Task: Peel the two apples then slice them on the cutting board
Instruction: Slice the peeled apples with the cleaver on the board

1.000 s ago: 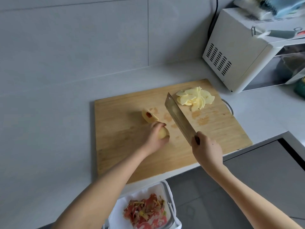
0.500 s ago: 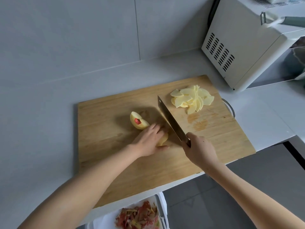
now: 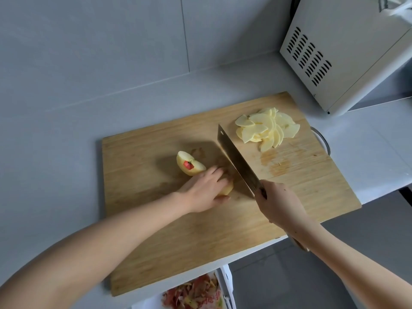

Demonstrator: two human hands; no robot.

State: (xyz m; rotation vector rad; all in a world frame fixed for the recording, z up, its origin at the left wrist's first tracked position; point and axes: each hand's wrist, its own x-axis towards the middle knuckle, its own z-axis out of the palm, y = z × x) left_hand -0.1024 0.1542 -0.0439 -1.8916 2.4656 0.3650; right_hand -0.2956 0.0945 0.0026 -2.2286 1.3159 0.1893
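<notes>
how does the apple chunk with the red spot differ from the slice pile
The apple chunk is one thick wedge with a red spot; the slice pile is many thin, all-pale pieces. The chunk lies alone; the slices overlap in a heap. Both are pale yellow and lie on the cutting board.

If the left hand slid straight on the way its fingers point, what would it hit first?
Most likely the flat of the cleaver, which stands just past the left hand and the apple piece it holds.
</notes>
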